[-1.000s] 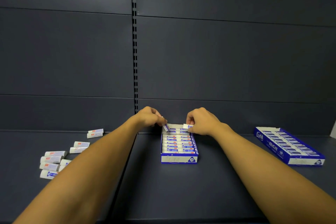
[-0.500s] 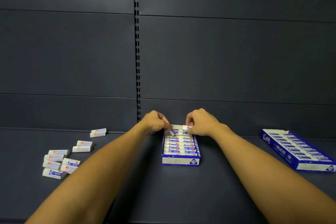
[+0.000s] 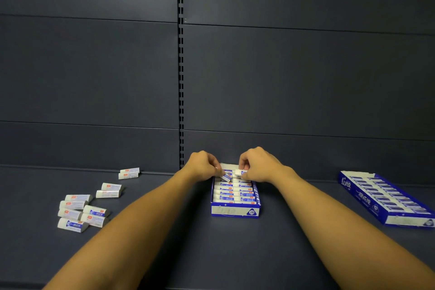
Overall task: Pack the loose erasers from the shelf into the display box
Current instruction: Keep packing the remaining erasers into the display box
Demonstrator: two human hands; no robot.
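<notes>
a: where are we?
b: both hands at the far end of the display box (image 3: pixel 235 211), mid-shelf (image 3: pixel 235 254). left hand (image 3: pixel 204 164) pinches a tilted eraser (image 3: pixel 226 177) over the left column, right hand (image 3: pixel 256 164) pinches a second eraser (image 3: pixel 240 172) over the right column.
a: box state?
b: near rows look filled. ten or so loose erasers (image 3: pixel 82 209) left of it, well apart.
a: handling?
b: i'd judge them light, rubbery but firm, paper sleeves a bit slick. pinch by the long sides, drop in flat.
a: other box (image 3: pixel 386 198)?
b: far right, looks full.
</notes>
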